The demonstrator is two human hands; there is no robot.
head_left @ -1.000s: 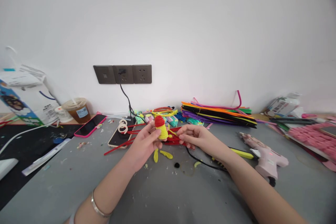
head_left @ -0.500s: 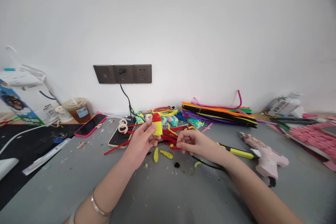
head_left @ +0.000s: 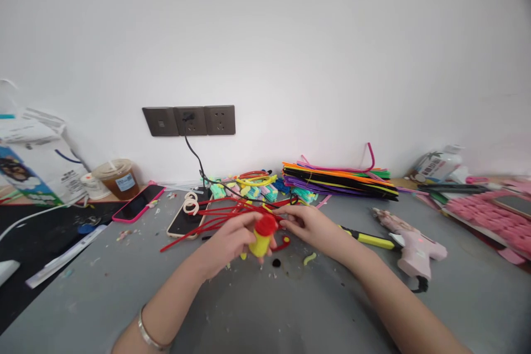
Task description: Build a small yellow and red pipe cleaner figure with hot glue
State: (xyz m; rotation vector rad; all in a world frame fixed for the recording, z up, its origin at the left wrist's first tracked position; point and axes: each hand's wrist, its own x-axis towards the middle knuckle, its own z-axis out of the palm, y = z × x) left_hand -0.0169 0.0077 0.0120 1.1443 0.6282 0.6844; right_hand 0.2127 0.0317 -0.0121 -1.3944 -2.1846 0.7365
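My left hand (head_left: 226, 243) is closed round a small coiled pipe-cleaner figure (head_left: 262, 237), yellow below with a red top, held low over the grey table (head_left: 265, 310). My right hand (head_left: 309, 224) sits just right of it, its fingers pinched on a red pipe cleaner (head_left: 284, 241) that curls up to the figure. A bundle of loose red pipe cleaners (head_left: 215, 217) lies behind both hands. A silver bracelet is on my left wrist.
A pink glue gun (head_left: 409, 243) and a yellow-handled tool (head_left: 369, 239) lie to the right. Two phones (head_left: 136, 203) (head_left: 182, 221) lie at the left, a stack of coloured pipe cleaners (head_left: 338, 177) by the wall, a drink cup (head_left: 116, 177) far left, pink pieces (head_left: 485, 213) far right.
My left hand has lowered the figure from chest height toward the table and tipped it. My right hand has moved in beside it. The view has shifted slightly.
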